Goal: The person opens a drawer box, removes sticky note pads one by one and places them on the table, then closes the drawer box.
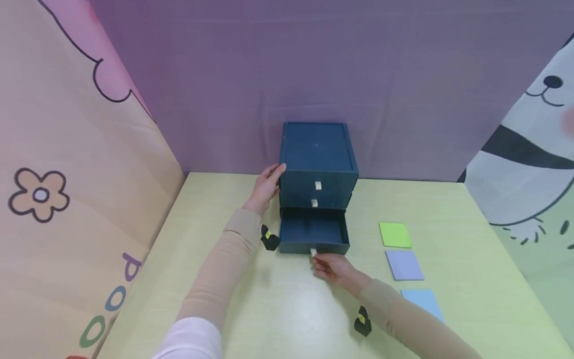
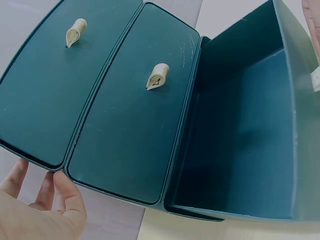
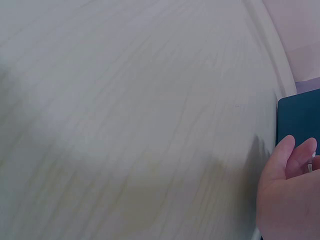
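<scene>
A dark blue desktop drawer cabinet (image 1: 317, 147) stands against the back wall, with small pale pull tabs on its fronts. Its bottom drawer (image 1: 314, 248) is pulled out, and its inside looks bare in the left wrist view. The upper two drawer fronts (image 2: 132, 115) are closed. My left hand (image 1: 266, 189) rests against the cabinet's left side, its fingertips (image 2: 65, 182) touching the edge. At the bottom drawer's front, my right hand (image 1: 334, 269) pinches the pull tab (image 1: 313, 252) between thumb and fingers. Only part of that hand (image 3: 290, 195) appears in the right wrist view.
To the right on the pale wooden table (image 1: 215, 199) lie a green sticky-note pad (image 1: 395, 235), a purple one (image 1: 404, 265) and a light blue one (image 1: 423, 303). A purple backdrop (image 1: 224, 99) rises right behind the cabinet, with printed panels at both sides.
</scene>
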`<state>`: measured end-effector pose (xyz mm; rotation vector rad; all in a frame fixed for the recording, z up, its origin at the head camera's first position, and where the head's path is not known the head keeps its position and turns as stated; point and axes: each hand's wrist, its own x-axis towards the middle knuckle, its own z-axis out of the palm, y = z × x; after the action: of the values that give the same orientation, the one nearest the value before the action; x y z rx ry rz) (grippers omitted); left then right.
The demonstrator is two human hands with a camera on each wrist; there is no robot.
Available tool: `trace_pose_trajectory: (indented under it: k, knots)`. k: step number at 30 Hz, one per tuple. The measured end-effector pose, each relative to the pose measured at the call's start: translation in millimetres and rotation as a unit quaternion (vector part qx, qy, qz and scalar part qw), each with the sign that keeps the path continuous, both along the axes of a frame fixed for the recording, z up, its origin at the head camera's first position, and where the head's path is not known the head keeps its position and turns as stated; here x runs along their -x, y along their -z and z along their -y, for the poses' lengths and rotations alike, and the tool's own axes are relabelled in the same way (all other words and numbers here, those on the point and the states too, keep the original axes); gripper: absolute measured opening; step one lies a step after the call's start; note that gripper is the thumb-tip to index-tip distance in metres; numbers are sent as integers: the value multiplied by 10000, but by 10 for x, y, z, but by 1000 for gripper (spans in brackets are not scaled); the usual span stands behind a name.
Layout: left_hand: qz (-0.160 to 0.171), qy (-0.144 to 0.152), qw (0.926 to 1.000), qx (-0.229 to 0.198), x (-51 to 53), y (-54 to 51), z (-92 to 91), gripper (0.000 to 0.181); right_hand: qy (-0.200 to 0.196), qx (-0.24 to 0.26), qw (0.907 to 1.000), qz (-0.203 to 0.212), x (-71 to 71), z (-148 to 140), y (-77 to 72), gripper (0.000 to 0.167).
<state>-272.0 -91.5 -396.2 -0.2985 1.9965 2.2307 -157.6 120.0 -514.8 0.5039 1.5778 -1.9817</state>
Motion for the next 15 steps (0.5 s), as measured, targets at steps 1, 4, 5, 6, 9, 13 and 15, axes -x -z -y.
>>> trace_pose_trajectory:
  k: [1,4,5,6,9,13,15]
  knots:
    - [-6,15,10000,-5,-4,0,0,64,5,-6,10000,-26,6,1,3,14]
    - [-2,24,10000,-29,-7,5,1,65,30,42,10000,-69,25,1,7,15]
    - [-1,27,10000,-35,-6,7,1,65,6,91,9999,-92,32,-4,10,15]
    - [-2,34,10000,-34,-6,8,2,66,6,135,9999,-92,40,-8,11,15]
    - [8,33,10000,-18,-4,8,2,65,0,251,9996,-125,62,-16,8,15]
    - [22,20,10000,-34,5,9,4,64,38,251,9996,-133,88,-20,2,14]
    - [45,46,10000,-61,-18,-27,5,64,79,208,9997,-119,93,-15,-1,17]
